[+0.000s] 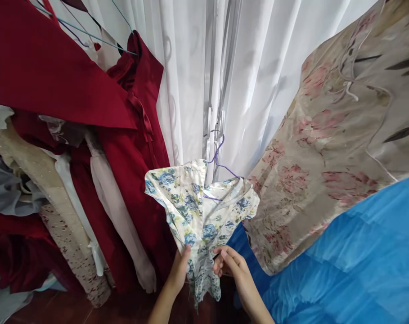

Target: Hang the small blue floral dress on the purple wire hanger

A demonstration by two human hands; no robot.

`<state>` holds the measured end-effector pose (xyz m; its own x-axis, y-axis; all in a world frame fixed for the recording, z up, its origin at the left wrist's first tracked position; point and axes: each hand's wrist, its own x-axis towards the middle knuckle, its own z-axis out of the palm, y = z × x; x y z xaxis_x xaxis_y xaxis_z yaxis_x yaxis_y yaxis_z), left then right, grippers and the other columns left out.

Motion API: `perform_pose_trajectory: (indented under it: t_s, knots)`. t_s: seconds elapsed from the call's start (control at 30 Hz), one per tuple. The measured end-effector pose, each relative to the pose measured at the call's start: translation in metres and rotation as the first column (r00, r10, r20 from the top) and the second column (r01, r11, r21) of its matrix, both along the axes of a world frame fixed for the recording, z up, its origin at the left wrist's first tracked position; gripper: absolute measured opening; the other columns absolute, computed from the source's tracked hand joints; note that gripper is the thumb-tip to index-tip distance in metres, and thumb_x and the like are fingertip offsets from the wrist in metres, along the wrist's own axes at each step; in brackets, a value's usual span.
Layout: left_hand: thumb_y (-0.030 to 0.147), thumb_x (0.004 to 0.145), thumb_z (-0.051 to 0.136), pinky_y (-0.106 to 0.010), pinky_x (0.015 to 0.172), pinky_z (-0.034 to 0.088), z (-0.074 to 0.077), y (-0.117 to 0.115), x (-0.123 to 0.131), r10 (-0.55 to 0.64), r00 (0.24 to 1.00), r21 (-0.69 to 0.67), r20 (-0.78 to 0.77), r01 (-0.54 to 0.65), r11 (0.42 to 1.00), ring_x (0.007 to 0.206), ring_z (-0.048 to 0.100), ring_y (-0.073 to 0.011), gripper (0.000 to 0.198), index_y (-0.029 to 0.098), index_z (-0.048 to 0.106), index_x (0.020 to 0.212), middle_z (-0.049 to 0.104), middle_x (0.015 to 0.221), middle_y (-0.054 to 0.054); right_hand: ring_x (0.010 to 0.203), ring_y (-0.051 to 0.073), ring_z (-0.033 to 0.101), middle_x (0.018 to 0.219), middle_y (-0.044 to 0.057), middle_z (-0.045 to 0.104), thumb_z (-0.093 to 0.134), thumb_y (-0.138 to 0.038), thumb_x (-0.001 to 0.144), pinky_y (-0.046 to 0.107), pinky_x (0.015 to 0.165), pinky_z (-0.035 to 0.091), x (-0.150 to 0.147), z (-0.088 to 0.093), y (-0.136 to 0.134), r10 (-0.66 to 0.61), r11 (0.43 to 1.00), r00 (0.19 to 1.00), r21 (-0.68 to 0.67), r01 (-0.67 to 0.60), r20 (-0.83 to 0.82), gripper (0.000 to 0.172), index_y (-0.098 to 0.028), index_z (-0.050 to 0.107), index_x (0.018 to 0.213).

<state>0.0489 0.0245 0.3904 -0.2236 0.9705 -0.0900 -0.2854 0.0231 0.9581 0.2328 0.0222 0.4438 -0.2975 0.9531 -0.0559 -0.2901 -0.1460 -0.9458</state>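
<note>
A cream blouse (209, 229) printed with blue flowers hangs on a thin purple wire hanger (219, 150). Its V neckline faces me, and the cloth narrows into gathered folds at the waist. My left hand (180, 270) grips the left side of that waist, thumb on the front and fingers hidden behind. At the opposite side, my right hand (234, 266) is closed, its thumb and fingers pinched together at the blouse's edge. What sits between those fingertips is too small to make out. The hanger's hook is up against white door handles (209, 130).
Dark red dresses (123, 148) and pale garments (105, 202) hang close on the left. On the right are a beige floral garment (312, 148) and bright blue ruffled fabric (359, 261). White pleated curtains (258, 67) stand behind, above a dark reddish floor (72, 310).
</note>
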Motion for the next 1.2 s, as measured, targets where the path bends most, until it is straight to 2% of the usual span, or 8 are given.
perform_pose_trajectory:
  t_s: [0.2,0.33,0.63,0.83,0.93,1.0,1.07,1.2]
  knots:
    - [0.048,0.087,0.068,-0.045,0.122,0.028,0.009,-0.013,0.02,-0.239,0.967,0.065,-0.086,0.245,0.967,0.143,0.042,-0.0307,0.061,0.024,0.055,0.142,0.051,0.15,-0.01,0.045,0.012,0.037,0.047,-0.005,0.045,0.056,-0.065,0.09,0.026,0.049,0.028,-0.012,-0.001,0.03,-0.041,0.991,0.948,0.134,-0.002,0.317,0.052,-0.019,0.054,0.066]
    - [0.044,0.092,0.064,-0.046,0.125,0.021,0.015,-0.007,0.01,-0.347,0.919,0.07,-0.189,0.365,0.928,0.148,0.033,-0.0295,0.06,0.026,0.049,0.147,0.043,0.157,-0.009,0.05,0.013,0.037,0.051,-0.005,0.042,0.055,-0.06,0.092,0.026,0.051,0.027,-0.011,0.002,0.034,-0.159,0.963,0.853,0.269,0.024,0.496,0.049,-0.021,0.049,0.064]
    - [0.046,0.082,0.074,-0.046,0.123,0.026,0.009,0.012,-0.018,-0.44,0.883,-0.02,-0.161,0.443,0.896,0.142,0.042,-0.0322,0.052,0.023,0.067,0.127,0.061,0.14,-0.009,0.054,0.012,0.035,0.055,-0.005,0.033,0.054,-0.035,0.091,0.026,0.054,0.024,-0.023,0.012,0.035,-0.308,0.92,0.752,0.384,0.079,0.583,0.041,-0.021,0.038,0.056]
    - [0.053,0.073,0.076,-0.043,0.096,0.052,0.006,0.045,-0.056,0.046,0.991,-0.093,0.122,-0.035,0.995,0.113,0.066,-0.0316,0.05,0.018,0.068,0.108,0.071,0.116,-0.012,0.055,0.015,0.047,0.054,0.0,0.053,0.054,-0.043,0.095,0.027,0.057,0.033,-0.021,0.008,0.024,-0.347,0.913,0.806,0.368,0.174,0.479,0.046,-0.017,0.055,0.057]
    - [0.049,0.077,0.072,-0.036,0.092,0.051,0.018,0.056,-0.079,0.388,0.922,0.067,-0.016,-0.386,0.92,0.111,0.062,-0.0253,0.044,0.02,0.062,0.109,0.065,0.115,-0.007,0.053,0.016,0.049,0.052,0.001,0.057,0.058,-0.052,0.093,0.028,0.056,0.035,-0.02,0.006,0.018,-0.35,0.921,0.864,0.301,0.246,0.363,0.044,-0.016,0.066,0.068]
    - [0.046,0.08,0.071,-0.033,0.093,0.048,0.028,0.05,-0.081,0.505,0.859,0.23,-0.09,-0.475,0.849,0.11,0.059,-0.0235,0.04,0.021,0.059,0.109,0.062,0.112,-0.006,0.05,0.016,0.048,0.05,0.001,0.057,0.06,-0.055,0.091,0.028,0.054,0.035,-0.02,0.003,0.016,-0.326,0.934,0.895,0.252,0.254,0.305,0.044,-0.015,0.07,0.073]
    - [0.043,0.083,0.069,-0.033,0.093,0.047,0.036,0.037,-0.068,0.456,0.869,0.327,-0.192,-0.381,0.865,0.105,0.059,-0.0239,0.033,0.022,0.06,0.107,0.061,0.108,-0.006,0.049,0.016,0.049,0.049,0.001,0.058,0.061,-0.056,0.091,0.029,0.054,0.035,-0.02,0.0,0.015,-0.288,0.947,0.914,0.224,0.229,0.285,0.045,-0.015,0.072,0.075]
    - [0.036,0.084,0.069,-0.036,0.094,0.046,0.041,0.01,-0.017,0.025,0.89,0.246,-0.455,0.098,0.964,0.104,0.061,-0.0282,0.024,0.023,0.066,0.104,0.066,0.105,-0.008,0.051,0.016,0.051,0.05,0.001,0.059,0.061,-0.054,0.091,0.029,0.056,0.037,-0.019,0.002,0.013,-0.211,0.964,0.932,0.22,0.149,0.294,0.044,-0.016,0.072,0.075]
